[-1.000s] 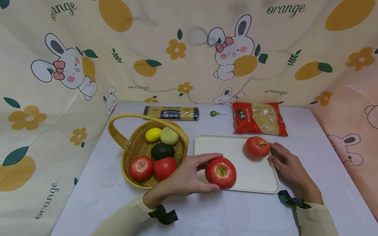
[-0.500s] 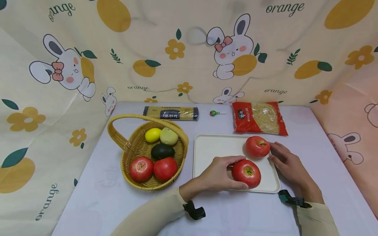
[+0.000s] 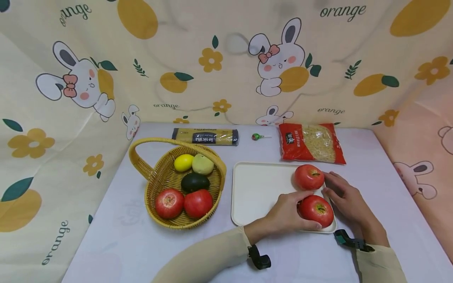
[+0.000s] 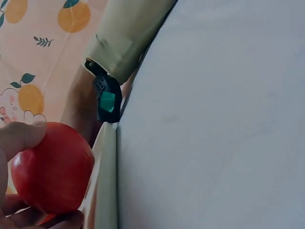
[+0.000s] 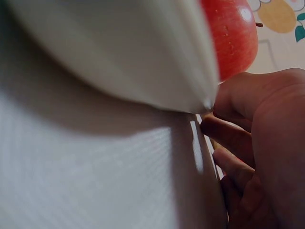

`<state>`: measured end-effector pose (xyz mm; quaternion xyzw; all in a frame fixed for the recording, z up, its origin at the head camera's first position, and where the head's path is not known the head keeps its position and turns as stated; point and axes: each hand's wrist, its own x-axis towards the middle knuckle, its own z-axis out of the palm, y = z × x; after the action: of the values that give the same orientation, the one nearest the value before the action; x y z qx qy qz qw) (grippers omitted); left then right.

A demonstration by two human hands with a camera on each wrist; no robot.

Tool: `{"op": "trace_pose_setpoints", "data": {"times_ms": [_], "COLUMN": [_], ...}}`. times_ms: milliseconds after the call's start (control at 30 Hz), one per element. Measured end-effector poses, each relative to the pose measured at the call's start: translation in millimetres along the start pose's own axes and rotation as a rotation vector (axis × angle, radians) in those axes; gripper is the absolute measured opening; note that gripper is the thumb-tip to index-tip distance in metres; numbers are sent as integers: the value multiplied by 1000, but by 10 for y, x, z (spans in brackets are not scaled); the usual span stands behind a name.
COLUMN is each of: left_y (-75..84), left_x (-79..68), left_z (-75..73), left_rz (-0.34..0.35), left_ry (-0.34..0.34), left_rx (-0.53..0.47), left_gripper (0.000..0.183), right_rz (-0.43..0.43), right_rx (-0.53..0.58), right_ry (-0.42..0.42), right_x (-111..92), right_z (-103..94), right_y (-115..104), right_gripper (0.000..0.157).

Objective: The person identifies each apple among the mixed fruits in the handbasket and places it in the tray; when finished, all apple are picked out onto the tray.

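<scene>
In the head view my left hand (image 3: 288,214) grips a red apple (image 3: 317,212) between thumb and fingers, at the front right corner of the cream tray (image 3: 258,192). The left wrist view shows the thumb on top of this apple (image 4: 55,169) and fingers beneath it. Whether the apple touches the tray is unclear. Another apple (image 3: 309,177) sits just behind it, near the tray's right edge. My right hand (image 3: 350,202) rests beside that edge with loosely bent fingers. In the right wrist view its thumb (image 5: 238,98) touches the tray rim (image 5: 202,71).
Left of the tray stands a wicker basket (image 3: 150,202) with a tall handle, holding a lemon (image 3: 183,162), a pale green fruit (image 3: 203,164), an avocado (image 3: 195,182) and two red fruits. Behind lie a spaghetti pack (image 3: 206,136), a lollipop (image 3: 256,136) and a red pasta bag (image 3: 311,143).
My left hand has carried the apple rightward across the tray, from its front middle to the front right corner. The right hand and the other apple have stayed in place.
</scene>
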<state>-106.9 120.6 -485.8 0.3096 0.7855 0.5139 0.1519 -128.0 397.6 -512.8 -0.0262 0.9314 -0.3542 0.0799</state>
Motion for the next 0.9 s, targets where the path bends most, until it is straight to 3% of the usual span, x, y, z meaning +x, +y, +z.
{"op": "trace_pose_setpoints", "data": {"times_ms": [233,400,667,900], "left_y": [-44,-41,-6,136], "left_x": [47,41,-111,-403], "left_z": [169,179,-43,-333], "left_rz": [-23,-2,23,52], "left_ry": [-3,7,60,12], "left_rx": [14,58,98,-7], "left_gripper": [81,88,88,85], "right_rz": [-10,-5,13,52], "right_rx": [10,17,21,53], "right_ry": [3,1,-22,-42], "right_x": [-14,-21,-13,-10], "right_z": [5,6,10,-7], "right_y": [12,4,-30,-46], "right_gripper": [72,72,73,75]}}
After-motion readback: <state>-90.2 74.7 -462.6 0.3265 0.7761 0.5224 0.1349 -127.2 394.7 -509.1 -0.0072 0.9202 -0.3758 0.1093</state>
